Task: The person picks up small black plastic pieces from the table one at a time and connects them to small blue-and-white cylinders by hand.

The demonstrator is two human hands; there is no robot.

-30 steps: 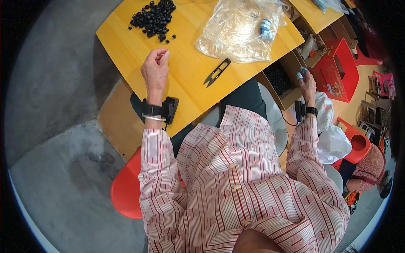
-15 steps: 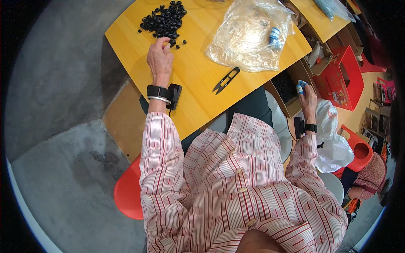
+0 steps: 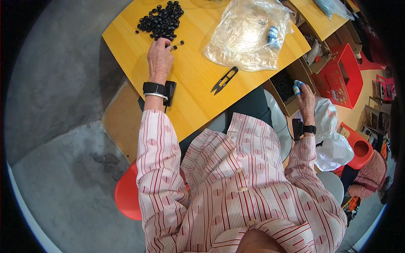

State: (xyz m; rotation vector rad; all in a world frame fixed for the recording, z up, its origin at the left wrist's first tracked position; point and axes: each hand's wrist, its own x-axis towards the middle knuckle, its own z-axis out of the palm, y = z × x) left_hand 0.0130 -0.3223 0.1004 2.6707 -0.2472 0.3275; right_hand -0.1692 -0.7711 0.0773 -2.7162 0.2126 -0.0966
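Observation:
My left hand (image 3: 160, 60) reaches over the near edge of a pile of small black beads (image 3: 164, 20) on the yellow table. Its thumb and fingers are pinched together at a black bead, mostly hidden by the fingers. A couple of loose beads (image 3: 175, 47) lie just beside the fingertips. Out at the right, my right hand (image 3: 307, 103) hovers by an open cardboard box of black pieces (image 3: 283, 85). Its fingers are bent around small blue-and-white cylinders (image 3: 297, 87); whether these are held or wrapped on the fingertips is hard to tell.
Black thread snips (image 3: 225, 80) lie on the yellow table (image 3: 192, 88). Behind them is a clear plastic bag (image 3: 240, 40) with a blue-and-white roll (image 3: 272, 36). To the right stand a red box (image 3: 341, 78), a white sack (image 3: 331, 143) and a red stool (image 3: 360, 147).
My left hand has turned slightly and its fingers curl more over the beads. My right hand has shifted only a little, staying beside the cardboard box.

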